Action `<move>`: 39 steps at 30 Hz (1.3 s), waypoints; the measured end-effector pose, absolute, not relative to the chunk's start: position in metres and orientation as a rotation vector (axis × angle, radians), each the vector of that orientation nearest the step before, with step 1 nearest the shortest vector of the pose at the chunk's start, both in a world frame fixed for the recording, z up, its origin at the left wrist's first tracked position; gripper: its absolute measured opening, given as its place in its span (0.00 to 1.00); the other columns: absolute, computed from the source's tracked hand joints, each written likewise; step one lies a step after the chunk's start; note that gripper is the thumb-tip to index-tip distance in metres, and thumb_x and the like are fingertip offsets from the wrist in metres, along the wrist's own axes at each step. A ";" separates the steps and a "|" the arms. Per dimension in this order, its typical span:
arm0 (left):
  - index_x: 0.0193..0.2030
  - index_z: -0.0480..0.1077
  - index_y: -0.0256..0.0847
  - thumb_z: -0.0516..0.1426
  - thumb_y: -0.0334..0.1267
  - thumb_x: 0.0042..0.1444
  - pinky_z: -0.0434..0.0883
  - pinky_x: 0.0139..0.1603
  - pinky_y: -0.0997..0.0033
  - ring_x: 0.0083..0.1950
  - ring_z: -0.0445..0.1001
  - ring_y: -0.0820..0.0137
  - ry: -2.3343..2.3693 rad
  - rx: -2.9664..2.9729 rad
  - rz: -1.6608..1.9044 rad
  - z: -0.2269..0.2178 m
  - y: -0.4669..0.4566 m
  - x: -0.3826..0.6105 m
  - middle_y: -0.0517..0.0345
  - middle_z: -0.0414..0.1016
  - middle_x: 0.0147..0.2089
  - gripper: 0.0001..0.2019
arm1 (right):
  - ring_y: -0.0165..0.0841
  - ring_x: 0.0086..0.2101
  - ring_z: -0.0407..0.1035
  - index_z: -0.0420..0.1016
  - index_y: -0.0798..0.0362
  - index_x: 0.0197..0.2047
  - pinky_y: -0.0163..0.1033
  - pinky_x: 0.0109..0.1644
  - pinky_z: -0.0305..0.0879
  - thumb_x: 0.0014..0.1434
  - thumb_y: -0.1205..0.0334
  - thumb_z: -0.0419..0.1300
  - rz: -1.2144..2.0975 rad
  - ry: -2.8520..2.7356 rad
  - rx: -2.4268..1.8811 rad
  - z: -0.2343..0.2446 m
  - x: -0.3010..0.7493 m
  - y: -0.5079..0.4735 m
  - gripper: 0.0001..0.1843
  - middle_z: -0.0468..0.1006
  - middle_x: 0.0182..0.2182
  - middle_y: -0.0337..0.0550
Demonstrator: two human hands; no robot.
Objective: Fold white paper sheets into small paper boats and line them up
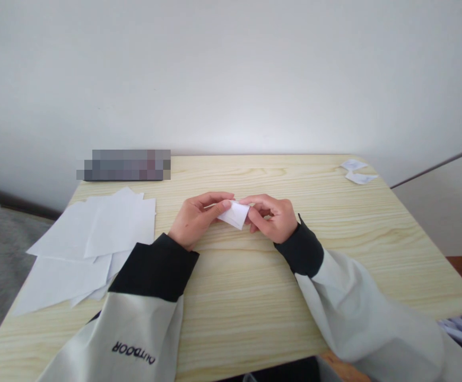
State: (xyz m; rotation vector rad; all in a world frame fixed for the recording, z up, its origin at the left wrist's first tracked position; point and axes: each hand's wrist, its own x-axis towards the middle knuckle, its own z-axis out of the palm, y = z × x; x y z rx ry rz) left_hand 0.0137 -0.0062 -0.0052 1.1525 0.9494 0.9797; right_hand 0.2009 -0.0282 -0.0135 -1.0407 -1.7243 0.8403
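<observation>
My left hand and my right hand meet above the middle of the pale wooden table. Between them they pinch a small folded piece of white paper, the left thumb and forefinger on its left edge, the right fingers curled on its right edge. The paper is held just above the tabletop. Both sleeves are light grey with black cuffs.
A loose pile of white paper sheets lies at the table's left side. Two small folded paper pieces rest at the far right corner. A dark flat object lies at the back left edge against the white wall.
</observation>
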 end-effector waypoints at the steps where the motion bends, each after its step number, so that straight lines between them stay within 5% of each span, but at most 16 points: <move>1: 0.38 0.77 0.38 0.65 0.44 0.47 0.68 0.40 0.71 0.37 0.73 0.68 0.946 1.158 0.974 -0.006 -0.006 0.013 0.53 0.78 0.38 0.14 | 0.25 0.17 0.71 0.75 0.56 0.42 0.27 0.20 0.68 0.58 0.62 0.55 0.859 -1.700 -1.050 -0.013 0.201 -0.029 0.11 0.79 0.22 0.39; 8: 0.34 0.77 0.38 0.66 0.44 0.47 0.68 0.39 0.70 0.36 0.72 0.69 0.931 1.175 0.989 -0.007 -0.006 0.013 0.54 0.78 0.37 0.12 | 0.24 0.11 0.66 0.75 0.57 0.42 0.25 0.13 0.62 0.57 0.59 0.56 1.085 -1.576 -1.122 -0.010 0.200 -0.030 0.13 0.73 0.14 0.34; 15: 0.34 0.77 0.37 0.66 0.44 0.46 0.69 0.40 0.68 0.37 0.73 0.68 0.959 1.202 1.010 -0.005 -0.006 0.013 0.53 0.78 0.37 0.13 | 0.27 0.15 0.70 0.73 0.57 0.44 0.30 0.19 0.70 0.55 0.55 0.59 1.304 -1.446 -1.068 -0.011 0.199 -0.028 0.16 0.77 0.18 0.36; 32: 0.33 0.78 0.39 0.66 0.44 0.46 0.71 0.45 0.65 0.42 0.75 0.64 0.951 1.277 1.052 -0.003 -0.006 0.014 0.51 0.80 0.40 0.11 | 0.29 0.24 0.76 0.75 0.53 0.43 0.33 0.29 0.76 0.59 0.58 0.55 1.141 -1.623 -1.014 -0.011 0.201 -0.027 0.12 0.81 0.26 0.39; 39: 0.37 0.77 0.38 0.64 0.43 0.50 0.71 0.45 0.68 0.44 0.75 0.65 0.941 1.307 1.099 -0.004 -0.006 0.013 0.52 0.80 0.42 0.11 | 0.30 0.30 0.76 0.75 0.52 0.46 0.36 0.33 0.78 0.58 0.54 0.58 1.212 -1.528 -0.920 -0.014 0.200 -0.026 0.16 0.81 0.40 0.43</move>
